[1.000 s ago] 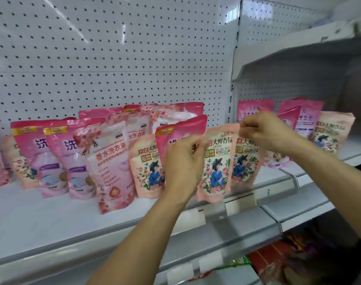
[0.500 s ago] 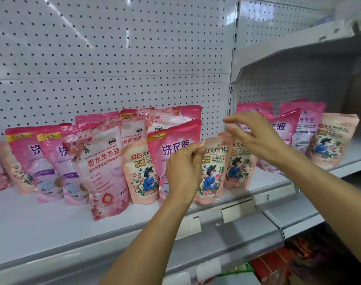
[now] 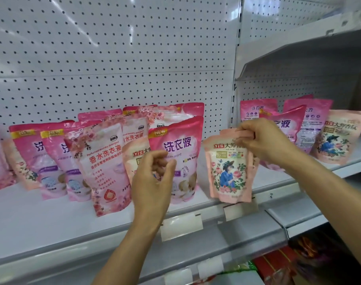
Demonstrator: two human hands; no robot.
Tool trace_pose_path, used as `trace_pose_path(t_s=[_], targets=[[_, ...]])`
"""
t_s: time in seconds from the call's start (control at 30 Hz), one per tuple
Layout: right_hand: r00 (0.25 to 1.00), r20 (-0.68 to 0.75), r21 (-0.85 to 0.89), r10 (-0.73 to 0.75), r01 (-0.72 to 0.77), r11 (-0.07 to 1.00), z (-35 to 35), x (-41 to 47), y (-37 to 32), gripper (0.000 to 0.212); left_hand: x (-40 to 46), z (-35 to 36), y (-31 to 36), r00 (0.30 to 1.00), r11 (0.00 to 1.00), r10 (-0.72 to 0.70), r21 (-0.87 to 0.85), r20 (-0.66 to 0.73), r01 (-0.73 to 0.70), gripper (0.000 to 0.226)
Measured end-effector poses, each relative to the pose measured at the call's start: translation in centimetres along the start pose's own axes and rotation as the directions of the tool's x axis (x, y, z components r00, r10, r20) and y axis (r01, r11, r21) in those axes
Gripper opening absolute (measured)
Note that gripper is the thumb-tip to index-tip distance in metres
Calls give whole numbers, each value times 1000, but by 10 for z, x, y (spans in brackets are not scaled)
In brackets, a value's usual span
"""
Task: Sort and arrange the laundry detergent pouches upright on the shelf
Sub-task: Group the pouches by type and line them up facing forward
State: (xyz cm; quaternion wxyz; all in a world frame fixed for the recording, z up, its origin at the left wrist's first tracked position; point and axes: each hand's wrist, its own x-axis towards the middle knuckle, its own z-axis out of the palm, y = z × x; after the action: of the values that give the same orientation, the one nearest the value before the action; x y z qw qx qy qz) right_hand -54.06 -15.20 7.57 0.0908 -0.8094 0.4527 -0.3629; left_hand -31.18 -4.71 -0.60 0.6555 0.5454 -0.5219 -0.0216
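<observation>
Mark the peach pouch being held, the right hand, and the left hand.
peach pouch [image 3: 229, 173], head view, on its printed front.
right hand [image 3: 265, 140], head view, on its back.
left hand [image 3: 152, 179], head view, on its back.

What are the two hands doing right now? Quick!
Left hand: fingers loosely curled, holding nothing, in front of the pouches.
Right hand: pinching the top of the peach pouch, which stands at the shelf's front edge.
</observation>
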Motion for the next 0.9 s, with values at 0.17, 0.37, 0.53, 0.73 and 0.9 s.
trace_pose_path(t_s=[0.17, 0.37, 0.53, 0.73, 0.9], targets=[[998, -55, -50, 33, -36, 998, 15, 5, -8, 5, 4, -20, -13, 999, 996, -47, 73, 12, 46, 21], [998, -59, -128, -6, -1, 992, 24, 10, -6, 8, 0, -28, -20, 995, 994, -70, 95, 70, 63, 20], [985, -172, -88, -6, -9, 996, 30, 11, -4, 9, 4, -34, -23, 996, 995, -53, 90, 77, 46, 23], [996, -53, -111, 78, -84, 990, 36, 7, -9, 24, 7, -46, -24, 995, 994, -63, 90, 81, 56, 31], [988, -150, -232, 33, -68, 970, 38, 5, -26, 44, 5, -70, -27, 998, 997, -46, 57, 34, 44, 26]])
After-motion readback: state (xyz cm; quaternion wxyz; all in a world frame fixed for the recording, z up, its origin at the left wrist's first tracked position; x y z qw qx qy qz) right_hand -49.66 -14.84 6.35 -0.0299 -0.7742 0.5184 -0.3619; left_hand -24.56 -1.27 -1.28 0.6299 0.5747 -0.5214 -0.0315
